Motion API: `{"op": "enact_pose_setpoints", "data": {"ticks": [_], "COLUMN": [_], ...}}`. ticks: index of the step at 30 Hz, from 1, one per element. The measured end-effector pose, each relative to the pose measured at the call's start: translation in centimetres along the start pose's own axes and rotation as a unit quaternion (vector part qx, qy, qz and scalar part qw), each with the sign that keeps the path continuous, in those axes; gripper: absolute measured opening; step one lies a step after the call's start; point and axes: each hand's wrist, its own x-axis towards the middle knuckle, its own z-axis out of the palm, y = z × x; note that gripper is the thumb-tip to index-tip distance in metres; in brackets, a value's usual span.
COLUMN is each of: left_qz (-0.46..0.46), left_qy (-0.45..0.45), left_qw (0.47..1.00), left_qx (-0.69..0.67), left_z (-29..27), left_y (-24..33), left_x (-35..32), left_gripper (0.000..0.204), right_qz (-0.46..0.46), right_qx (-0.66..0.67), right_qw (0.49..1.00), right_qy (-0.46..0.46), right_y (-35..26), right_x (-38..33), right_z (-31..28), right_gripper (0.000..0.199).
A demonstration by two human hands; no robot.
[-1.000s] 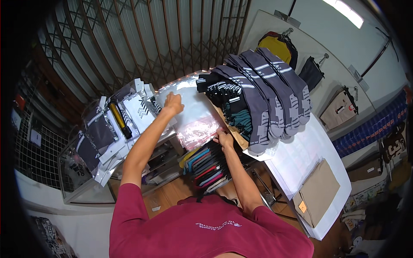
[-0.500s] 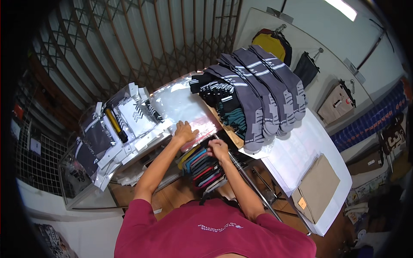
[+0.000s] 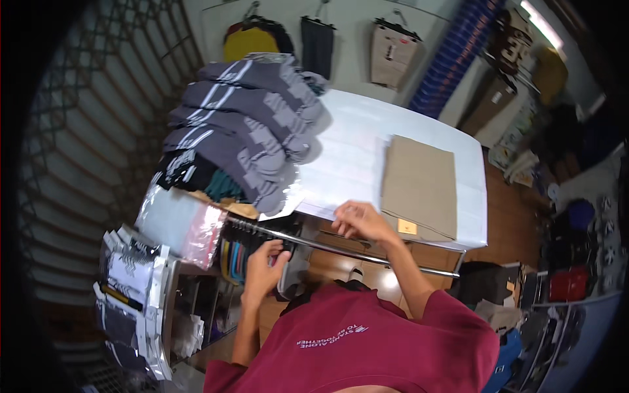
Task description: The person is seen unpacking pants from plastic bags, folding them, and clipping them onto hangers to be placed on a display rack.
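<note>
My left hand (image 3: 267,265), fingers apart and empty, hovers in front of the metal rail (image 3: 314,243), close to the dark clothes hanging under it. My right hand (image 3: 362,223) is raised over the front edge of the white table (image 3: 341,157), with its fingers loosely bent and nothing visible in them. Just right of it lies a folded khaki garment (image 3: 419,180) with a small orange tag (image 3: 407,226). A heap of grey socks (image 3: 242,111) covers the table's left part, with black and teal socks (image 3: 224,187) beneath. Clear plastic bags (image 3: 173,219) lie left of my left hand.
Packed socks in clear bags (image 3: 131,268) are stacked at the left. Several coloured garments (image 3: 234,261) hang below the rail. Trousers (image 3: 393,52) and other clothes hang on the back wall beside a blue patterned roll (image 3: 455,56). A folding metal gate (image 3: 98,164) stands at far left.
My view has swung right, toward the khaki garment. My left hand has come off the plastic bags, and my right hand has moved right from beside the rail to above the table's front edge.
</note>
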Motion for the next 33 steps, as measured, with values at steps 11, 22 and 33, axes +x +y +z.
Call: {"op": "enact_pose_setpoints", "data": {"ticks": [11,22,33], "left_qz": [0.275,0.211,0.166], "left_qy": [-0.11,-0.093,-0.009], "left_qw": [0.95,0.929,0.922], "left_qx": [0.096,0.288,0.349], "left_z": [18.7,22.5,24.7], "left_y": [13.2,12.7,12.3], "left_x": [2.4,6.9,17.2], "left_gripper": [0.043,0.046,0.048], "right_qz": [-0.216,-0.099,-0.053], "right_qx": [-0.401,-0.485,-0.511], "right_qw": [0.772,0.766,0.715], "right_qy": [0.444,0.41,0.474], "right_y": [-0.5,0.8,3.6], "right_x": [-1.8,-5.2,-10.9], "right_z": [-24.8,-29.2,-22.7], "right_gripper": [0.022,0.037,0.064]}}
